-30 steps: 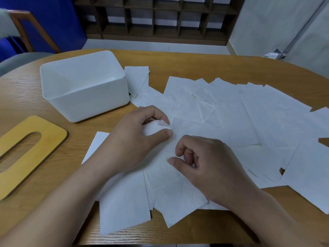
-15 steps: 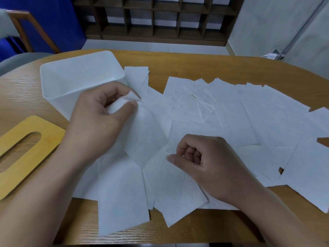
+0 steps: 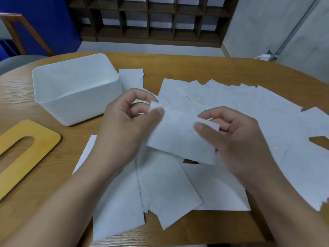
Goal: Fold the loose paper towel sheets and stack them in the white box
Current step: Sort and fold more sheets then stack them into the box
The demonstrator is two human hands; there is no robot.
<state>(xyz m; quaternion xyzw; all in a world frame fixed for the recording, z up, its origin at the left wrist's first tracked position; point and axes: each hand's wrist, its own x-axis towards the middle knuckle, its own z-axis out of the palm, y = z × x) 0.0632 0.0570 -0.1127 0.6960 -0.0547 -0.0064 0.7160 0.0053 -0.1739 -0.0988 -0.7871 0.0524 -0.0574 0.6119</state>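
I hold one white paper towel sheet (image 3: 178,136) up above the table, between both hands. My left hand (image 3: 124,125) pinches its upper left corner with thumb and fingers. My right hand (image 3: 235,136) pinches its upper right corner the same way. Several more loose sheets (image 3: 240,107) lie spread flat across the wooden table, some overlapping under my forearms. The white box (image 3: 78,104) stands at the left, its top open, just beyond my left hand; I see nothing inside it.
A yellow wooden lid with a long slot (image 3: 23,154) lies flat at the near left. The table's curved far edge (image 3: 213,57) runs behind the sheets. A chair (image 3: 16,32) and a dark shelf unit (image 3: 151,18) stand beyond.
My left hand lifted a sheet by its corner, swung it toward the box, then brought it back to the middle. My right hand rose from the table and took the sheet's other corner.
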